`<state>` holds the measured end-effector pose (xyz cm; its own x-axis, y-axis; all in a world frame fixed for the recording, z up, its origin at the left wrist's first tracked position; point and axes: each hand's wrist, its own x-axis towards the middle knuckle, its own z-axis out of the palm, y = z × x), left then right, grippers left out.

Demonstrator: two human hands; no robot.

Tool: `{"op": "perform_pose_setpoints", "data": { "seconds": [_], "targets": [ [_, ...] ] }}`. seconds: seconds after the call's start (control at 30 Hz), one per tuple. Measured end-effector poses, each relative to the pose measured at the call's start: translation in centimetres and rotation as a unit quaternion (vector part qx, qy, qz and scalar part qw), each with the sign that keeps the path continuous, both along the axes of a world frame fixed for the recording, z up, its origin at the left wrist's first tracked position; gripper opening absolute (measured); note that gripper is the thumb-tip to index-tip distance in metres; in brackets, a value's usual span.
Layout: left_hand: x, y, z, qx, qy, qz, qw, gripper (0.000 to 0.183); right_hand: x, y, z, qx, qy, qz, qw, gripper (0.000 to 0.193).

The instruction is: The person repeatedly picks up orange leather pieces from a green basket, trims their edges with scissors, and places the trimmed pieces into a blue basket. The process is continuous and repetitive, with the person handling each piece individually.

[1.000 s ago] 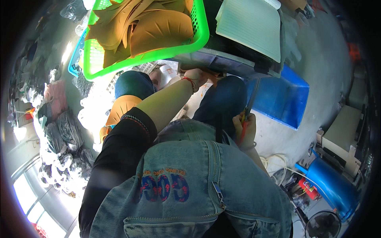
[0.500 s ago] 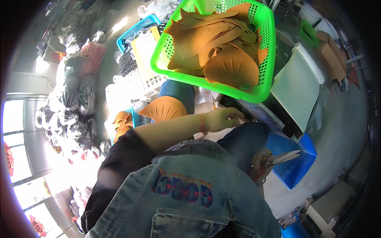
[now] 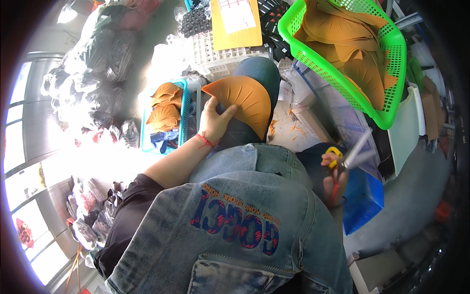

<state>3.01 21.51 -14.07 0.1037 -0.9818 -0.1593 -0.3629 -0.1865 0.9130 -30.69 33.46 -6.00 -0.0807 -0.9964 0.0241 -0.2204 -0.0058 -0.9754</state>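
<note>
My left hand (image 3: 215,121) grips the lower left edge of an orange-brown, shell-shaped piece (image 3: 247,100) with ribbed lines, thumb on top and the other fingers partly hidden beneath. The piece lies over my left knee. At the right, by my right thigh, my right hand (image 3: 336,171) is closed around yellow-handled scissors (image 3: 360,153). Their metal blades are apart and blurred, pointing up and right. A green basket (image 3: 338,83) at the upper right holds many more such pieces. Several others rest in a light blue basket (image 3: 185,110) left of my left hand.
A white plastic crate (image 3: 215,54) stands beyond my knee, with a yellow board (image 3: 237,29) bearing a paper sheet. Below the scissors is a blue bin (image 3: 364,201). Orange scraps (image 3: 286,127) lie between my legs. Stuffed plastic bags (image 3: 120,54) are piled along the left.
My left hand has moved left from between my legs and taken hold of the piece on my knee. The scissors have risen and opened wider. My view has shifted left.
</note>
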Motion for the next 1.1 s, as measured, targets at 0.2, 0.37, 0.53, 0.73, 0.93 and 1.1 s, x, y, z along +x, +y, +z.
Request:
{"op": "perform_pose_setpoints", "data": {
  "seconds": [0.2, 0.37, 0.53, 0.73, 0.93, 1.1],
  "targets": [
    [-2.0, -3.3, 6.6, 0.006, 0.453, -0.016, 0.891, 0.028, 3.5, -3.2, 2.3, 0.069, -0.019, 0.131, 0.989, 0.074],
    [-2.4, -3.7, 10.3, 0.108, 0.545, -0.081, 0.827, 0.027, 6.5, -5.5, 4.5, 0.080, -0.148, 0.044, 0.985, 0.055],
    [-2.5, -1.8, 10.8, 0.133, 0.526, -0.182, 0.820, 0.040, 11.2, -7.9, 4.3, 0.095, -0.160, 0.022, 0.982, 0.040],
    [4.6, -3.5, 3.3, -0.049, 0.514, 0.076, 0.853, 0.040, 10.3, -7.4, 3.1, 0.147, -0.018, -0.015, 0.989, 0.031],
    [24.0, -2.2, -10.8, 0.100, -0.020, 0.592, 0.800, 0.041, 7.7, -7.6, 2.5, 0.109, -0.047, -0.072, 0.990, 0.028],
    [27.7, 0.0, -16.0, 0.307, -0.214, 0.529, 0.762, 0.094, 7.1, -6.2, 4.3, 0.105, -0.007, -0.131, 0.986, 0.025]
  ]
}}
